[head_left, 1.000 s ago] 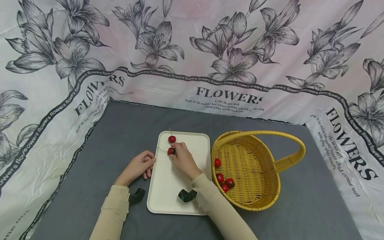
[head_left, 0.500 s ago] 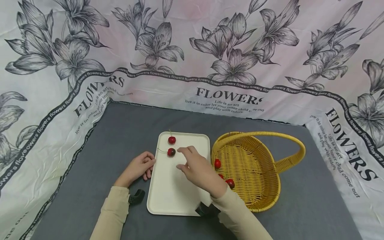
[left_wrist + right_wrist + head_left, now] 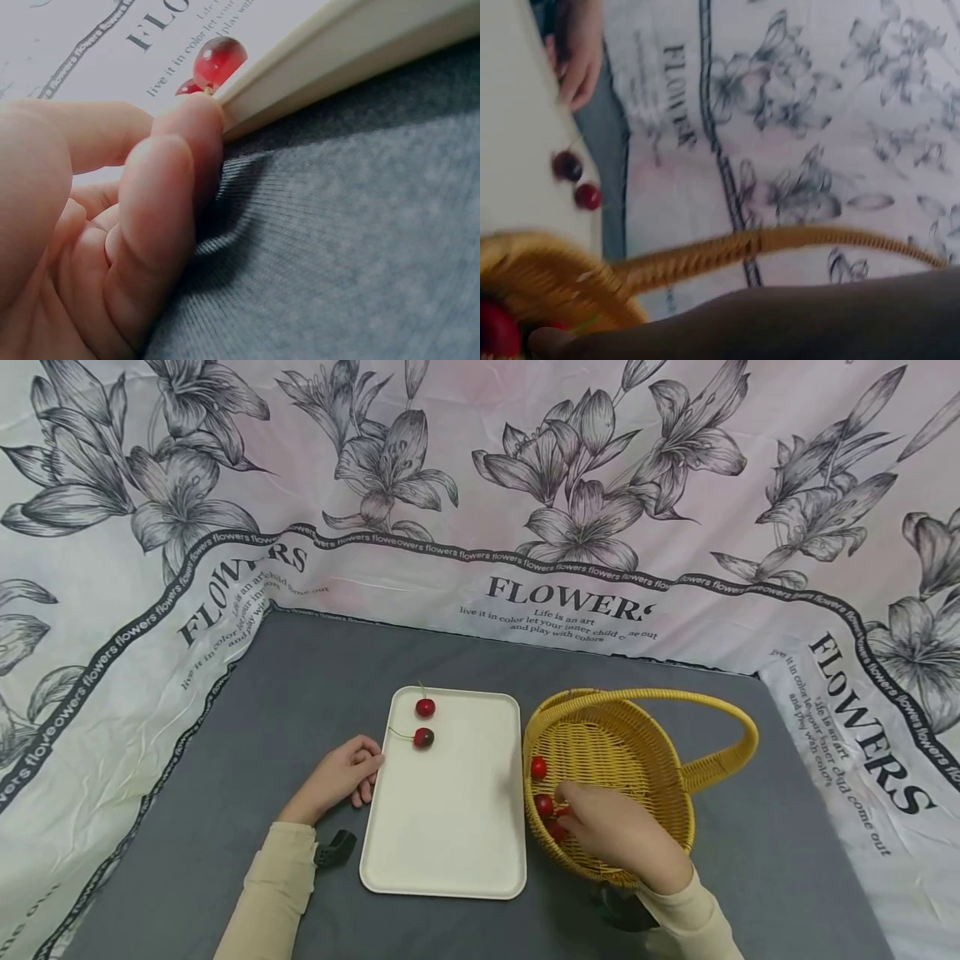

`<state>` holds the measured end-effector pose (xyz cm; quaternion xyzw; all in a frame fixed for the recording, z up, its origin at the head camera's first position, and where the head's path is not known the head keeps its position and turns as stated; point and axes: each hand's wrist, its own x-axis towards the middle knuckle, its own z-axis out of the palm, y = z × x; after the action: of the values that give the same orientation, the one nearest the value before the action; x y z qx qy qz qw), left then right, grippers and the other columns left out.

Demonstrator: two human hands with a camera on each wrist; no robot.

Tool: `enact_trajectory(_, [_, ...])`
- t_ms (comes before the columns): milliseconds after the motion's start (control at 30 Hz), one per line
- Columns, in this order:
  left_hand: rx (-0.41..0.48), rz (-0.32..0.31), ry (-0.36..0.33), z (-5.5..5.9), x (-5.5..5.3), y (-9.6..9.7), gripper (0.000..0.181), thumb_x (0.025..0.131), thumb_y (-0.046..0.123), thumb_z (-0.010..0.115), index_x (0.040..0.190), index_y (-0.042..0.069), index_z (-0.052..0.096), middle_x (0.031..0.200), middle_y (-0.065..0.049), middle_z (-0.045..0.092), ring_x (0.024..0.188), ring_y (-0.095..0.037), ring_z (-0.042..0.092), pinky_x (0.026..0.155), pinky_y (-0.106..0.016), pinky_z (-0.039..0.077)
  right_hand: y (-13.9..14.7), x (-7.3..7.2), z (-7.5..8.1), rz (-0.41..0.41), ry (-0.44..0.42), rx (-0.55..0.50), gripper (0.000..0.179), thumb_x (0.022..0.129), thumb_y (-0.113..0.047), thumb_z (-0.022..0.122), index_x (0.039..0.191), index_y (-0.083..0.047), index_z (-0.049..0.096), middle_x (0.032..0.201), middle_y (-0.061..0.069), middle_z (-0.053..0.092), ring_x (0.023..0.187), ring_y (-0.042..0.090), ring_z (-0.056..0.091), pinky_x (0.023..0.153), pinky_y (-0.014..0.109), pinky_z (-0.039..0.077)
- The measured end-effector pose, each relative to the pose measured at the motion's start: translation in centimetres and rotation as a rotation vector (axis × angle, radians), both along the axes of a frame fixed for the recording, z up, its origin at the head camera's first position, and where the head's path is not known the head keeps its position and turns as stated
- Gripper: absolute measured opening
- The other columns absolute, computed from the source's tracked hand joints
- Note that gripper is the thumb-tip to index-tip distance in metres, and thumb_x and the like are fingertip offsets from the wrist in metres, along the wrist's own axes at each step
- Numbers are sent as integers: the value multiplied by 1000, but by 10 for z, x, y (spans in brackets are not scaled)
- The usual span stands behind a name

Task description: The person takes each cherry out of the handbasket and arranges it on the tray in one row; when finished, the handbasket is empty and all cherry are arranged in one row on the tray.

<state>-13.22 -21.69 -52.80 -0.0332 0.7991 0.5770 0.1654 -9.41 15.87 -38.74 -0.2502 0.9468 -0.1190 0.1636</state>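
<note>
My right hand (image 3: pixel 626 831) reaches into the yellow wicker basket (image 3: pixel 667 777). Its fingertips are at a red cherry in the basket's left part; blur and the hand itself hide whether they pinch it. Close by lie other cherries (image 3: pixel 543 806), and one more cherry (image 3: pixel 538 767) sits farther back. My left hand (image 3: pixel 341 781) rests on the grey cloth with loosely bent fingers, touching the left edge of the white tray (image 3: pixel 442 827). Nothing is held in it. On the tray's far left are a dark red cherry (image 3: pixel 423 737) and a brighter cherry (image 3: pixel 425 707), both stemmed.
The basket's tall handle (image 3: pixel 738 735) arches over its right side. Tray and basket stand side by side, nearly touching. A white floral cloth (image 3: pixel 570 510) hangs behind and at both sides of the grey surface (image 3: pixel 330 668).
My right hand has left the tray's cherries without taking one and moved right, down into the basket. My left hand has stayed put. The head view has shifted slightly.
</note>
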Motion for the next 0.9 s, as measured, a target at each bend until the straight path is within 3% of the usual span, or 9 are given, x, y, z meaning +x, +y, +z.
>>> enact_trajectory(200, [-9, 10, 1, 1, 1, -1, 20, 97, 27, 56, 107, 10, 54, 71, -10, 59, 52, -24, 59, 48, -39, 52, 19, -8, -28, -48, -71, -26, 14, 88, -11, 67, 97, -9, 58, 73, -4, 53, 59, 9, 45, 52, 25, 39])
enact_trajectory(367, [-6, 10, -4, 1, 0, -1, 22, 97, 29, 57, 108, 10, 54, 73, -11, 59, 52, -25, 60, 48, -40, 52, 26, -17, -42, -73, -111, -68, 16, 87, -11, 68, 98, -6, 58, 74, -2, 55, 60, 11, 45, 53, 26, 40])
enact_trajectory(533, [-4, 10, 0, 0, 0, 0, 24, 97, 31, 58, 108, 10, 54, 73, -11, 59, 52, -25, 60, 48, -41, 52, 27, -22, -49, -103, -115, -69, 16, 88, -13, 69, 97, -6, 58, 72, -2, 53, 59, 12, 44, 52, 26, 38])
enact_trajectory(900, [-1, 8, -4, 0, 1, 0, 22, 97, 28, 57, 108, 9, 53, 74, -10, 58, 52, -25, 60, 48, -40, 53, 24, -20, -52, -125, -129, -79, 18, 87, -11, 69, 102, -7, 60, 86, 0, 60, 71, 11, 53, 61, 29, 46])
